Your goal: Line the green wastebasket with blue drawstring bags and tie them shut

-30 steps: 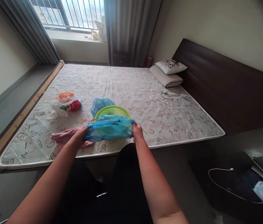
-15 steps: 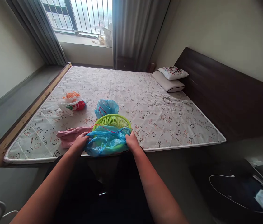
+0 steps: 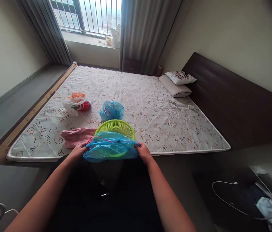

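Note:
A thin blue plastic bag [image 3: 111, 150] with a red drawstring is stretched between my two hands, across the near side of a green plastic basket [image 3: 116, 125]. My left hand [image 3: 79, 150] pinches the bag's left end, close to a folded pink towel [image 3: 76, 137]. At the opposite end, my right hand [image 3: 144, 150] grips the bag's right corner. The basket's lower front shows dimly through the film, and whatever it holds is hidden. Just behind the basket stands a second blue plastic bag [image 3: 112, 110], also with a red string.
A letter-patterned mattress [image 3: 140, 93] lies under these things. Orange, white and red plastic bags [image 3: 78, 104] sit at its left. Two pillows [image 3: 178, 84] rest by the dark headboard [image 3: 222, 87]. A white cable [image 3: 222, 193] trails over a dark surface at lower right.
My hands have moved apart, pulling the bag wider and flatter in front of the basket. The view has shifted slightly.

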Action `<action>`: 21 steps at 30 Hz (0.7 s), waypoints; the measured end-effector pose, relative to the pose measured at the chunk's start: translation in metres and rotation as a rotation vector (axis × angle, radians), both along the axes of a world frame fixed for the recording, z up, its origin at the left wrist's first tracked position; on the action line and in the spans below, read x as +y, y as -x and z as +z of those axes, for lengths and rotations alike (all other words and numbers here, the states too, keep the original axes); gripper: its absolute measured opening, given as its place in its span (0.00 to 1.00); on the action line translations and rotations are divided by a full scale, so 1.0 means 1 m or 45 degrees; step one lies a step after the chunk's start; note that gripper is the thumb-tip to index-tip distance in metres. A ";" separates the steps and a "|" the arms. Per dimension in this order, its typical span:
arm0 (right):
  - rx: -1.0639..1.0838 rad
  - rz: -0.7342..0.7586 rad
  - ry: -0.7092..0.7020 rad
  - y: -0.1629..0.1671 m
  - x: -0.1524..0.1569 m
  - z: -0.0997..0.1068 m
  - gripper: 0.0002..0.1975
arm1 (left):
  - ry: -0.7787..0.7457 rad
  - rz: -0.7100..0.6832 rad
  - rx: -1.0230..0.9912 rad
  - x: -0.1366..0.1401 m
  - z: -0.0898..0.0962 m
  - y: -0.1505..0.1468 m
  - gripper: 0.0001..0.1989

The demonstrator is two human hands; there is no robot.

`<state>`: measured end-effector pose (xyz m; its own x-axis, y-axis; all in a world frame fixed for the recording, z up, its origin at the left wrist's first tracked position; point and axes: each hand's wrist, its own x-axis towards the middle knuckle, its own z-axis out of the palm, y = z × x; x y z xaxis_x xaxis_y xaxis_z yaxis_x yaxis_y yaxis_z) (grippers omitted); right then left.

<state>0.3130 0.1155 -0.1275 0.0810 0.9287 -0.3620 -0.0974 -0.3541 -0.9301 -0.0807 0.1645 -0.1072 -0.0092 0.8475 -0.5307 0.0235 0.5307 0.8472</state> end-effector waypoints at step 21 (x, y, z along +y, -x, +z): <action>-1.270 0.132 -0.548 0.030 0.008 0.029 0.19 | -1.089 -0.447 1.075 0.001 0.038 -0.056 0.23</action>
<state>0.2830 0.1236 -0.0982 0.0721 0.9810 0.1799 0.7810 0.0567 -0.6219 -0.0250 0.1659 -0.0692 0.2180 0.9430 0.2515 0.7552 -0.3262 0.5685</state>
